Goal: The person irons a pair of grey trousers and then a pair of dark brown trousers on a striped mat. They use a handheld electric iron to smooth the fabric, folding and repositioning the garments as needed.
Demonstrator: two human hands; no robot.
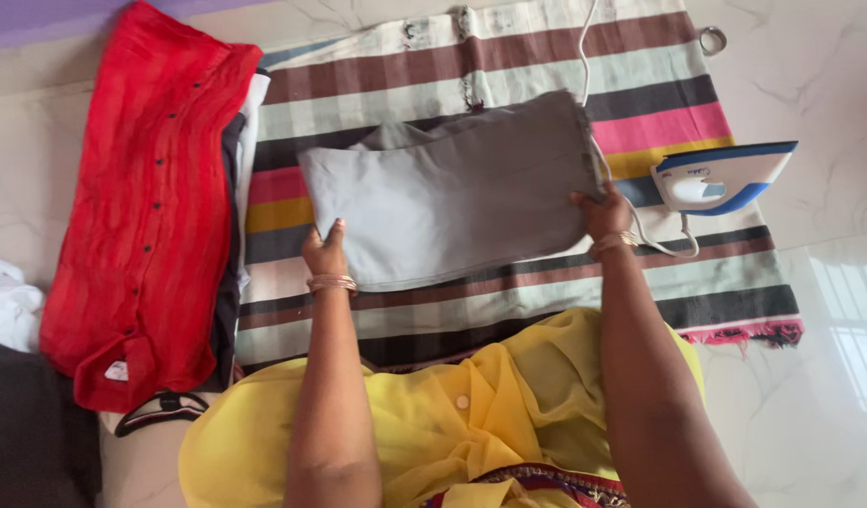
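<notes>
A folded grey garment lies across a striped mat on the floor. My left hand grips its near left edge, a bangle on the wrist. My right hand holds the garment's right edge, fingers curled over the cloth. A white and blue iron stands on its heel just right of my right hand, its white cord running up across the mat and looping behind the garment.
A red buttoned shirt tops a pile of folded clothes on the left. White cloth and dark cloth lie at the far left. My yellow clothing fills the foreground. A small metal ring rests on the marble floor.
</notes>
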